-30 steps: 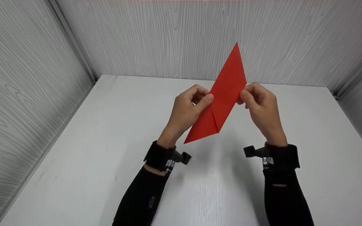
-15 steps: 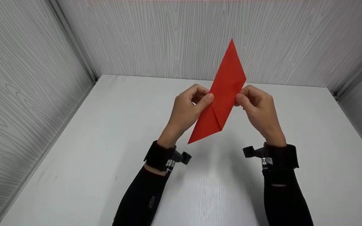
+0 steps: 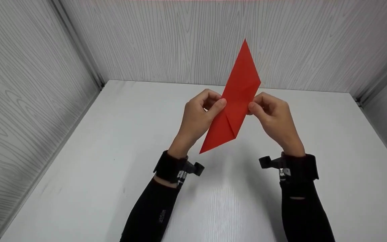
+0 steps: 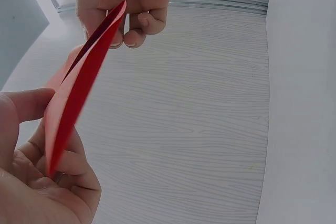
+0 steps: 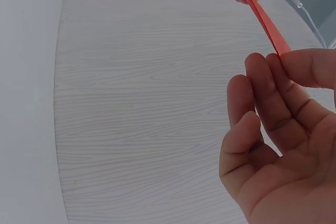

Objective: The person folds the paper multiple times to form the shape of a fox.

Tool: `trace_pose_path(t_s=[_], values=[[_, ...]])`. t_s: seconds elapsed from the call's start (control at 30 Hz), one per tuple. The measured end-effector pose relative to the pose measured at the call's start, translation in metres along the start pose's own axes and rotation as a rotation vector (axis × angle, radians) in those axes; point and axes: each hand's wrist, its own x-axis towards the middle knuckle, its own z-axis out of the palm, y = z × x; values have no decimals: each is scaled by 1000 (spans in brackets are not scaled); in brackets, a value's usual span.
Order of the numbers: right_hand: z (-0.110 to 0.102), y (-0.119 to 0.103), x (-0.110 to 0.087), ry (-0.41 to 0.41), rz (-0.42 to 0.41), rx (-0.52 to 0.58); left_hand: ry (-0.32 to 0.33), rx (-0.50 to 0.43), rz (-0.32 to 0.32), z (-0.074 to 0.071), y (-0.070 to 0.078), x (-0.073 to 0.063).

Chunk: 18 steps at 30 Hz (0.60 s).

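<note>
A folded sheet of red paper (image 3: 241, 87) is held up above the table, its long point toward the back wall. My left hand (image 3: 198, 116) pinches its left edge, thumb on the near face. On the opposite edge my right hand (image 3: 274, 117) pinches the paper between thumb and fingers. A slanted flap crease shows on the lower part. Seen from the left wrist, the folded paper (image 4: 79, 87) gapes between its layers. In the right wrist view a thin paper edge (image 5: 265, 22) runs into the right hand's thumb and fingertips.
Below the hands lies a white table (image 3: 113, 134). A grey wood-grain wall (image 3: 163, 40) rises behind it, with another side panel (image 3: 22, 84) at the left. Black wrist straps (image 3: 171, 167) with small camera mounts are on both wrists.
The paper has turned slightly more upright, its top point moving left and up. My right hand has slid down and left along the right edge. The left hand stays almost in place.
</note>
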Motion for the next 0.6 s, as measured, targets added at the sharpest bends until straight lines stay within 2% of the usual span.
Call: trace_pose_path(t_s=[0.17,0.4,0.6], values=[[2,0,0,-67,15,3,28,8,18,-1,-1,1],[3,0,1,-67,-14,-78,30,21,20,-1,-1,1],[2,0,1,-120,30,-46,47,10,6,-1,-1,0]])
